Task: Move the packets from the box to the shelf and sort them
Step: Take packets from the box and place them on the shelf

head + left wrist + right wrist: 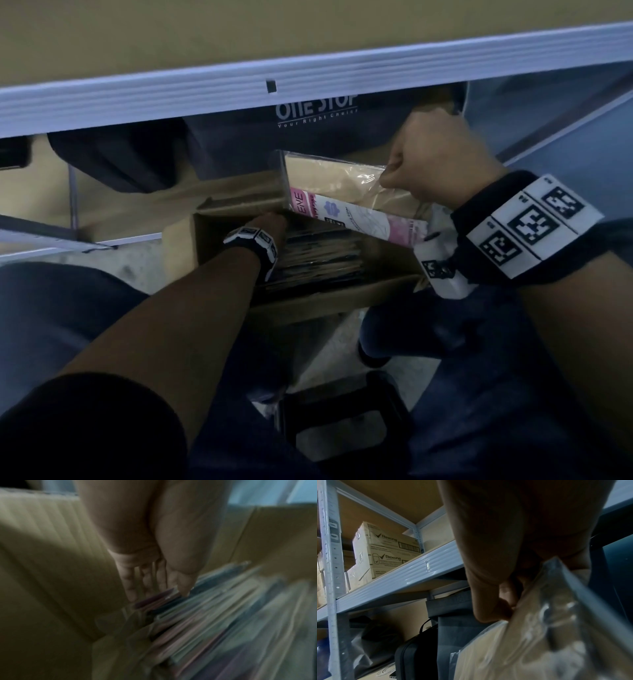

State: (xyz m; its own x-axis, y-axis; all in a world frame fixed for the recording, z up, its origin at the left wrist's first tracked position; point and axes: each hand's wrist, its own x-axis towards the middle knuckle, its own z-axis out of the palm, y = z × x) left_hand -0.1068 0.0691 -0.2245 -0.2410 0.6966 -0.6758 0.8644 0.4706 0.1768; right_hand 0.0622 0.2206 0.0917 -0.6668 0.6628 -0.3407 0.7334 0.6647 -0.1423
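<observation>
An open cardboard box point(308, 303) sits on the floor, holding a row of upright packets point(318, 257). My left hand point(270, 222) reaches down into its left end. In the blurred left wrist view the fingers point(142, 582) run straight down along the box wall point(51, 561), and the thumb point(181, 584) rests on the top edges of the packets point(214, 615). My right hand point(394, 174) pinches the corner of a clear packet point(342, 192) with tan contents and a pink-and-white card, holding it above the box's right side. In the right wrist view the same right hand point(513, 601) holds that packet point(539, 642).
A grey metal shelf rail point(308, 78) crosses just above my hands. A dark bag printed "ONE STOP" point(308, 137) sits behind the box. Rexona cartons point(385, 550) stand on the shelf above, a black case point(416, 655) below. A black stool point(342, 428) is between my knees.
</observation>
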